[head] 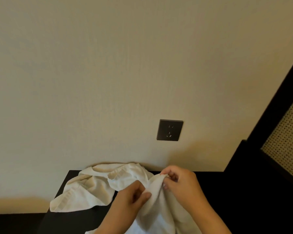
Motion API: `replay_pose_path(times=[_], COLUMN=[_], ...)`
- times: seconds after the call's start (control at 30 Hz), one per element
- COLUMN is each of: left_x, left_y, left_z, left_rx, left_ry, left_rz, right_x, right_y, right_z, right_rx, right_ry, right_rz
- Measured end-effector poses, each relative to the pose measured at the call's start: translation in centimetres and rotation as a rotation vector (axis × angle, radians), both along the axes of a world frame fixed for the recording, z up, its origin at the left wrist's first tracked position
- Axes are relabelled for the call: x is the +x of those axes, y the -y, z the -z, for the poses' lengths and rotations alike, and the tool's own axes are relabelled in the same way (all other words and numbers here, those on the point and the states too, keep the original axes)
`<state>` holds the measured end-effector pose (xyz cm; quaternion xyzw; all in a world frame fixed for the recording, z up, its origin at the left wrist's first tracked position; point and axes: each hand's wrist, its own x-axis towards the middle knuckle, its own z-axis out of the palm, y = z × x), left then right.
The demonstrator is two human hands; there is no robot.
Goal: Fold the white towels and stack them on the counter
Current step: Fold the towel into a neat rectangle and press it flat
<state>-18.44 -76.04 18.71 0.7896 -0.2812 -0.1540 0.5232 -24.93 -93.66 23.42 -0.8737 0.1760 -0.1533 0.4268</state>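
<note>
Both hands are pinching one white towel (159, 208) near centre: left hand (132, 198) and right hand (181, 184) fingers curling round its bunched top edge, likely finding corners to fold. Crumpled towel (85, 190) is lying far left on dark counter (243, 200), unfolded.

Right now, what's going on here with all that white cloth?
A person is working on a soft white terry towel, pinching its raised edge with the left hand and the right hand. More white towelling lies crumpled on the black counter against the beige wall; whether it is a separate towel is unclear. No folded stack shows yet.
</note>
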Motion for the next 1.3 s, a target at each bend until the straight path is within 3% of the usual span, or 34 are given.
replay_pose_path(times=[0.23, 0.33, 0.43, 0.5, 0.67, 1.03, 1.13, 1.2, 1.3], left_x=[1.8, 2.9, 3.1, 2.7, -0.1, -2.4, -2.9, -3.5, -3.7], left_y=[-5.0, -7.1, -7.9, -7.2, -3.4, 0.2, 0.3, 0.6, 1.0], left_z=[0.5, 1.2, 1.4, 1.2, -1.6, -3.5, -3.1, -2.7, -1.7], left_rx=[0.317, 0.358, 0.341, 0.234, -0.402, -0.399, -0.372, -0.362, -0.255], left_ry=[-0.102, -0.155, -0.214, -0.354, -0.882, -0.744, -0.742, -0.764, -0.812], left_rz=[0.163, -0.007, -0.231, -0.319, -0.203, -0.273, -0.275, -0.260, -0.231], right_x=[0.7, 1.5, 2.0, 1.6, -0.5, -3.9, -4.5, -4.8, -5.7], right_y=[2.5, 3.6, 2.7, 0.7, -5.0, -5.1, -5.0, -4.7, -4.0], right_z=[-1.0, -1.6, -0.8, 0.1, 0.8, 0.6, 1.5, 2.3, 2.1], right_rx=[0.229, 0.254, 0.136, 0.120, 0.253, -0.021, -0.206, -0.298, -0.188], right_ry=[0.198, 0.242, 0.093, 0.043, 0.104, 0.159, 0.060, 0.131, 0.165], right_rz=[0.265, 0.337, 0.222, 0.152, 0.031, -0.086, -0.190, -0.176, -0.138])
